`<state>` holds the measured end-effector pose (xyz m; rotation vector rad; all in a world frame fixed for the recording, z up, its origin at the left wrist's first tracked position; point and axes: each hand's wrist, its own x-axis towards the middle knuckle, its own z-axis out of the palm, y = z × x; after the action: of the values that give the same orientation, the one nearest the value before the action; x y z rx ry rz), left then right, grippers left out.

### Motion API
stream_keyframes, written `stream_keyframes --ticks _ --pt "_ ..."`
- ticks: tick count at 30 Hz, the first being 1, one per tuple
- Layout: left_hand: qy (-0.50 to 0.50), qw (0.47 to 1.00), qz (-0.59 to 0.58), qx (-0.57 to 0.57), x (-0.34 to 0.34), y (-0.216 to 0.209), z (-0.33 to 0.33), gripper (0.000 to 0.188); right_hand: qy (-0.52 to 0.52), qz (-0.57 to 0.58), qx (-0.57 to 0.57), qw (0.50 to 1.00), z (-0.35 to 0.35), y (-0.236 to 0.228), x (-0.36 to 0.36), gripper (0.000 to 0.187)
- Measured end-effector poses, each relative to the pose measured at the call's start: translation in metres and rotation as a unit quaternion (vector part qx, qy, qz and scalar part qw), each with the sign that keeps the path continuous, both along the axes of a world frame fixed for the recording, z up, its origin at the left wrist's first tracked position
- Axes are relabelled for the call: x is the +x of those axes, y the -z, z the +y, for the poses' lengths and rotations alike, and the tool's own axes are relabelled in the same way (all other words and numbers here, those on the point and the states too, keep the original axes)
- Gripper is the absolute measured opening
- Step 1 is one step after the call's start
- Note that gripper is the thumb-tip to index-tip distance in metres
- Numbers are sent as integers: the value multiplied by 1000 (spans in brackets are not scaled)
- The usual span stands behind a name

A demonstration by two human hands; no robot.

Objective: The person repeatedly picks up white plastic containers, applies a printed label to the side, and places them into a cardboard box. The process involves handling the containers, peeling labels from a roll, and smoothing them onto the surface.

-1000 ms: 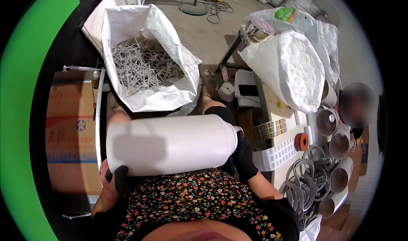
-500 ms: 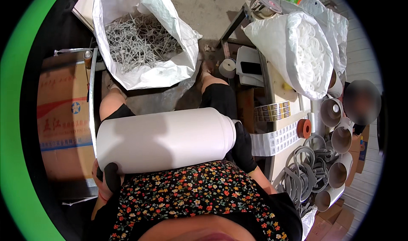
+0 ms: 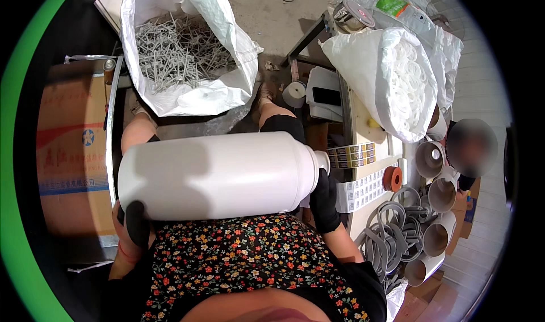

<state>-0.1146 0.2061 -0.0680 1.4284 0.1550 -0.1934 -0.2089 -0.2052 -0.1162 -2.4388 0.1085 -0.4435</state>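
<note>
The left hand [image 3: 135,225] grips the blunt end of a white bottle [image 3: 210,177], its black-covered thumb on the near edge. The right hand [image 3: 325,203], in black, holds the neck end, most of its fingers hidden. The bottle lies sideways across the lap, above a flowered top [image 3: 244,259]. Just beyond the neck are gold labels [image 3: 353,155]; farther right, a reddish tape roll [image 3: 392,179] and grey rings [image 3: 392,231]. A white sack [image 3: 238,44] of grey pieces stands ahead.
</note>
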Motion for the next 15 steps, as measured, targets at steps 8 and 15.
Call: stream_keyframes --ticks 8,15 --pt "107 993 -7 58 -25 10 32 29 27 173 115 978 17 -52 -5 21" --pt "-13 991 -126 46 42 18 -45 45 -35 144 425 893 -2 -60 65 37"
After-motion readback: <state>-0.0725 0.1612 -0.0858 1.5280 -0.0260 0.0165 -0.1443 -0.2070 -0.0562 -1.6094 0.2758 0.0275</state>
